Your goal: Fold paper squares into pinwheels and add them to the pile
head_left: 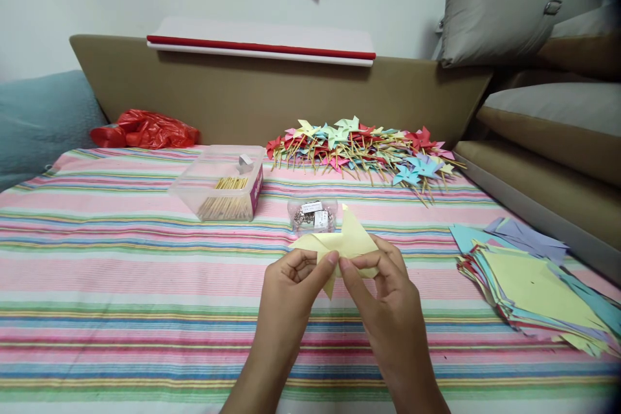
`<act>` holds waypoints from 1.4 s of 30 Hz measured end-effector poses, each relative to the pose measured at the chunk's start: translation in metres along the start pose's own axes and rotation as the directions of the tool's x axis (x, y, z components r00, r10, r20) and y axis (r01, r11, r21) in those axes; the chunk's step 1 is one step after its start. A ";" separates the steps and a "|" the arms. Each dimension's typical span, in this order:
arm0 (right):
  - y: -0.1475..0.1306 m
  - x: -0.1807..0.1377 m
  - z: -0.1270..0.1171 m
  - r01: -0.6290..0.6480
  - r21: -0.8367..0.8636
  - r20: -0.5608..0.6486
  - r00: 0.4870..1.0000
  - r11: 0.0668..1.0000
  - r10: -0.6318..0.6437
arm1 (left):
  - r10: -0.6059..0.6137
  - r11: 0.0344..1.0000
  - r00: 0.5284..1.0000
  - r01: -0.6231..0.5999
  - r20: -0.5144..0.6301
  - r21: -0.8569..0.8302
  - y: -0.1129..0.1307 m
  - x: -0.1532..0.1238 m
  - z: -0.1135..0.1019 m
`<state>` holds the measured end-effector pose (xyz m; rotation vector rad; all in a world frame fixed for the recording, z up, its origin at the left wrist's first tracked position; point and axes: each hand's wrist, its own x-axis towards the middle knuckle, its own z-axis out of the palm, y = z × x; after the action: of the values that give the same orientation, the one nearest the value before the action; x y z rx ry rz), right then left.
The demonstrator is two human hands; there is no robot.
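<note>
- Yellow paper (347, 242), from the head camera: I hold it just above the striped cloth (121, 272), on my side of the small clear tub (313, 215). Its upper point overlaps the tub's right edge in the picture.
- My left hand (291, 291) pinches the yellow paper at its middle between thumb and forefinger, with the other fingers curled in.
- My right hand (392, 304) pinches it from the other side. Its thumb tip almost meets my left thumb, and the rest of its fingers curl under the sheet.
- Folded flaps stick out above and below the pinch, so I judge that I am gathering corners to the centre. To do it well, the tips should overlap squarely at the middle under a firm pinch, so that none springs free.
- The risk, as I judge it, is pressing the flaps flat; they want a soft curve.
- Beyond the tub to its left stands the clear box of sticks (223, 187). Behind the tub lies the heap of pinwheels (359, 145), and well to its right the stack of coloured squares (533, 278).
</note>
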<state>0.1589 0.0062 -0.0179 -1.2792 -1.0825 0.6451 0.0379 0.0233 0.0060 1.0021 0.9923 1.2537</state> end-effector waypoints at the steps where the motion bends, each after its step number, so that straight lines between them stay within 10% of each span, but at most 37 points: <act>1: 0.000 0.000 0.000 0.000 -0.004 -0.005 1.000 1.000 0.000 | -0.001 1.000 1.000 0.001 -0.002 0.002 0.000 0.000 0.000; 23: -0.014 -0.004 0.000 0.067 -0.072 0.088 0.994 0.995 -0.060 | -0.003 0.992 0.999 -0.003 -0.046 -0.122 -0.001 0.004 -0.004; 30: -0.009 0.001 -0.005 -0.060 0.057 -0.070 0.996 0.997 0.064 | 0.046 0.998 0.999 -0.045 -0.017 0.050 0.004 0.004 -0.009; 42: -0.015 0.011 -0.032 -0.423 0.211 0.392 0.863 0.881 0.320 | -0.098 0.986 0.950 0.052 0.296 0.159 0.008 0.005 -0.019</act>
<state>0.1895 -0.0008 0.0019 -1.1482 -0.9737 1.3226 0.0181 0.0294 0.0085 1.2208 0.8833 0.9372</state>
